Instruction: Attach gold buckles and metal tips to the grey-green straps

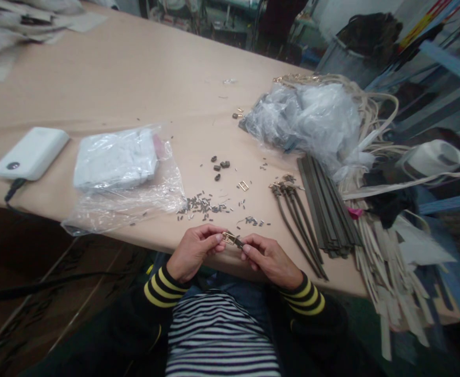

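Between thumb and fingers, my left hand [198, 248] pinches a small gold-coloured buckle [228, 238] just over the table's front edge. My right hand [271, 257] is closed on a short dark strap end [238, 243] that meets the buckle; whether it passes round the bar is too small to tell. Just beyond my hands lie many tiny dark metal pieces [204, 204]. Another loose gold buckle [243, 186] rests farther back, near several dark strap loops [222, 165].
Right of my hands lie dark straps with buckles [293, 209], flat dark strips [326, 209] and pale strips [391, 277]. Behind them is a clear plastic bag [308, 115]. At left are a plastic-wrapped white packet [116, 157] and a white power bank [31, 152] with a cable.
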